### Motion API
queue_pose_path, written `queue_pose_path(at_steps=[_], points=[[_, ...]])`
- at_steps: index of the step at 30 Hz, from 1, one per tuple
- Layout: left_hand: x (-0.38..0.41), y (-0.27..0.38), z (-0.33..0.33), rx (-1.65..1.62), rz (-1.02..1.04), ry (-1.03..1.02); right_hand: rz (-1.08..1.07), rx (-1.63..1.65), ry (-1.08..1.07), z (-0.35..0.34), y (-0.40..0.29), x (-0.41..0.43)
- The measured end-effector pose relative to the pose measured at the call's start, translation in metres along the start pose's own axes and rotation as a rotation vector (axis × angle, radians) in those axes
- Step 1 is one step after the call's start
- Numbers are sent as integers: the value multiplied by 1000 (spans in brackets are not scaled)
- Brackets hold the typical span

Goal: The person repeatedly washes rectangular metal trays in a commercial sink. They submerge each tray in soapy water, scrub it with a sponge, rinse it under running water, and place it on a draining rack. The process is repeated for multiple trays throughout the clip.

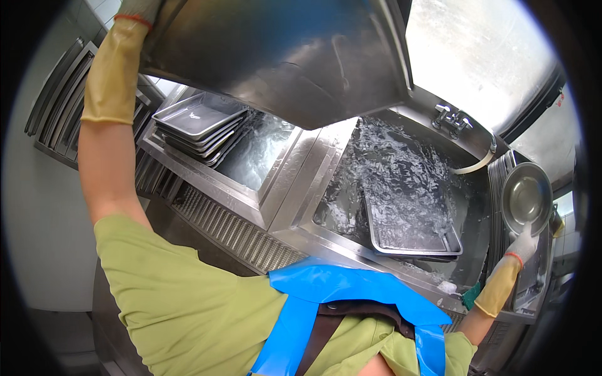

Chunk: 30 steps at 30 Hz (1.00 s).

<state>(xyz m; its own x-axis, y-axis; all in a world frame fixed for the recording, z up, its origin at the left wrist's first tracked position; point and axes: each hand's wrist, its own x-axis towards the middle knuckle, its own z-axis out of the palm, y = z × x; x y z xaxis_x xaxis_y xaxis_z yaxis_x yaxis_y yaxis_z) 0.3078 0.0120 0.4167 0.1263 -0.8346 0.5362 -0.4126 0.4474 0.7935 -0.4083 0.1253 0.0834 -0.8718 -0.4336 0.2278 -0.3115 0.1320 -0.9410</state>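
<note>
My right hand, in a whitish glove with a yellow rubber sleeve, grips the near rim of a round metal bowl. The bowl is tilted, its inside facing me, beside a row of upright metal trays. At the upper left, my raised left hand is gloved the same way. It is against the left edge of a large stainless steel panel close to the camera. Its fingers are cut off by the picture's top, so its hold is hidden. A rectangular metal tray lies partly under churning water in the sink.
Left of the divider, stacked metal trays stand in another water-filled basin. More trays stand on edge at far left. A faucet with a pale hose is behind the sink. A green scouring pad lies at the front edge.
</note>
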Motion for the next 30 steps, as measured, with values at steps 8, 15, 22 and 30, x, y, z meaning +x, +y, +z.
queue_pose_path(at_steps=[8,15,22,30], points=[[-60,-150,-176,1268,82,140,249,183,-17,8,44,-38],[-136,-303,-196,1570,320,-181,293,207,42,-27,66,-72],[-174,-358,-148,1662,-725,-213,473,143,160,-59,133,-98],[-277,-286,209,690,-234,-620,453,-428,19,-47,190,-75]])
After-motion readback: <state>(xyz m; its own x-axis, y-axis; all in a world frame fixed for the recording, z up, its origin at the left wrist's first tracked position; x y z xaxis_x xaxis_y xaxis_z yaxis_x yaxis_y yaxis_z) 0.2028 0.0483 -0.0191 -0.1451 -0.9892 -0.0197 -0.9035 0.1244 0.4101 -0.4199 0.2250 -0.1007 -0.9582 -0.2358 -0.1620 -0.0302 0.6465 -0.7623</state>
